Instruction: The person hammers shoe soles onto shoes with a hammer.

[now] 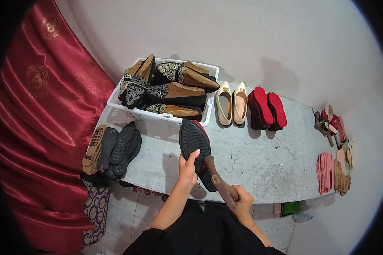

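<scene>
My left hand (189, 171) is closed around a shoe (194, 140), held sole up above the front middle of the table. Its black sole has a ribbed tread, and a strip of red shows along one edge. My right hand (242, 202) grips a hammer (217, 180) by its wooden handle. The long, rusty brown head lies over the sole near my left fingers, with its rounded end at the sole's middle. Whether that end touches the sole, I cannot tell. The shoe's upper is hidden underneath.
Behind the shoe, a white plastic basket (213, 102) holds several black patterned shoes on wooden lasts. Cream flats (224, 104) and red insoles (264, 108) stand to its right. Dark soles (122, 146) are stacked left; pink pieces (325, 172) lie right. A red curtain (47, 140) hangs at left.
</scene>
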Available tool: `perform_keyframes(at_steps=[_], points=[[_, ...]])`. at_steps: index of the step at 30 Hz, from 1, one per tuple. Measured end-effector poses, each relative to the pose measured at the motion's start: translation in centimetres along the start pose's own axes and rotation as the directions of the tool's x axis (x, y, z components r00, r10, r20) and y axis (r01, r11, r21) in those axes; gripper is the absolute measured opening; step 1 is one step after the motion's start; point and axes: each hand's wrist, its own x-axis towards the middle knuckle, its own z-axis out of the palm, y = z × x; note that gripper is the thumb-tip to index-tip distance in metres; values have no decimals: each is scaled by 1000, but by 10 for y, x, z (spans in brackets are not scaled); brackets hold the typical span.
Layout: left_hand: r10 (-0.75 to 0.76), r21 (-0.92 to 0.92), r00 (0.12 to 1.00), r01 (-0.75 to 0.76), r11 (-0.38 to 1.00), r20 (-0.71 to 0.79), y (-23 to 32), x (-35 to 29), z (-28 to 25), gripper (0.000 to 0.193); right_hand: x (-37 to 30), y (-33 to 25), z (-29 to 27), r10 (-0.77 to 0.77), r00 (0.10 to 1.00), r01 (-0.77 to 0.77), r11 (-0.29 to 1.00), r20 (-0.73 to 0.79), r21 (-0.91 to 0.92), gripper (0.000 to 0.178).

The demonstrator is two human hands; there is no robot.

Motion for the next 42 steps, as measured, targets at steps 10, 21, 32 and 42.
perform_keyframes(at_steps=[10,21,32,42], points=[[17,26,1000,-17,1000,-1,-4,-5,-1,31,-9,-4,-4,68,998,-67,997,-7,29,20],[27,-8,999,-27,1000,-18,0,-10,9,31,-20,0,-4,180,983,-174,972,-20,156,20],[18,23,1000,-18,1000,0,-4,-14,8,31,-23,7,-15,99,995,-99,994,-3,43,20],[36,49,999,-35,998,-12,-4,-10,6,29,-22,8,-17,121,991,-122,993,49,7,16]])
